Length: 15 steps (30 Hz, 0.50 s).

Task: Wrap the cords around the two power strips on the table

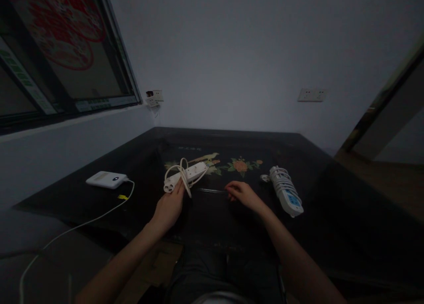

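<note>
Head cam has our left hand [169, 206] touching the loosely corded white power strip [195, 170] on the black bench [207, 222], left of centre, though we can't tell if that grip is properly clamped on it. Our right hand [243, 194] is loosely curled, fingertips maybe together (can't tell), with the cord-wrapped strip [285, 191] off to its right.

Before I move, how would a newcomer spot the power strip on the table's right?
On the black table, look to the right of the right hand. There lies a white power strip with its cord wound around it. Its blue socket patch sets it apart from the plain white strip at the left hand.
</note>
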### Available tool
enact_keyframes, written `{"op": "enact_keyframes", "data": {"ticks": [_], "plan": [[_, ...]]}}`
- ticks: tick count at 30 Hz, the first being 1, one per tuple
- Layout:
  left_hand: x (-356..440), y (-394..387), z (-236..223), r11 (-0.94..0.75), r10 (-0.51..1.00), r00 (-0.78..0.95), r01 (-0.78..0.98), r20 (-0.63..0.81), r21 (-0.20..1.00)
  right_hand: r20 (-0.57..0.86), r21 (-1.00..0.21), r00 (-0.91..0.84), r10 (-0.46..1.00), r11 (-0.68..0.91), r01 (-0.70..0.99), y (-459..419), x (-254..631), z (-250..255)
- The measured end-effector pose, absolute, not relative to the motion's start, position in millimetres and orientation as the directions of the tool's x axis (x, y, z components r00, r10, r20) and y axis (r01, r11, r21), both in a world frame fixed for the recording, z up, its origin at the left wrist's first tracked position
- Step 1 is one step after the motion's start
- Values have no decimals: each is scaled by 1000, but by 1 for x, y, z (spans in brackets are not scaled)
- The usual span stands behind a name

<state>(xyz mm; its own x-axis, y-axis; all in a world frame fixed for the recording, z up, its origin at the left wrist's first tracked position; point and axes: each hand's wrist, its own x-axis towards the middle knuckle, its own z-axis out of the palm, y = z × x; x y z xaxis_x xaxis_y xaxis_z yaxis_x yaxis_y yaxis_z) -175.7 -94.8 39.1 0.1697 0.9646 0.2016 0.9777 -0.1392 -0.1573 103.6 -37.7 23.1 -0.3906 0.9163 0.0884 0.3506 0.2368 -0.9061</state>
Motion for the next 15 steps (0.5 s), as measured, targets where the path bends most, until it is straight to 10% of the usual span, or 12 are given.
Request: {"op": "enact_keyframes", "data": {"ticks": [9, 15], "plan": [[-180, -145, 67, -148, 988, 146, 989, 57, 19, 165, -888, -362, 918, 298, 349, -61, 121, 44], [-202, -122, 77, -323, 896, 232, 925, 379, 199, 361, -827, -10, 933, 325, 459, -93, 178, 63]]}}
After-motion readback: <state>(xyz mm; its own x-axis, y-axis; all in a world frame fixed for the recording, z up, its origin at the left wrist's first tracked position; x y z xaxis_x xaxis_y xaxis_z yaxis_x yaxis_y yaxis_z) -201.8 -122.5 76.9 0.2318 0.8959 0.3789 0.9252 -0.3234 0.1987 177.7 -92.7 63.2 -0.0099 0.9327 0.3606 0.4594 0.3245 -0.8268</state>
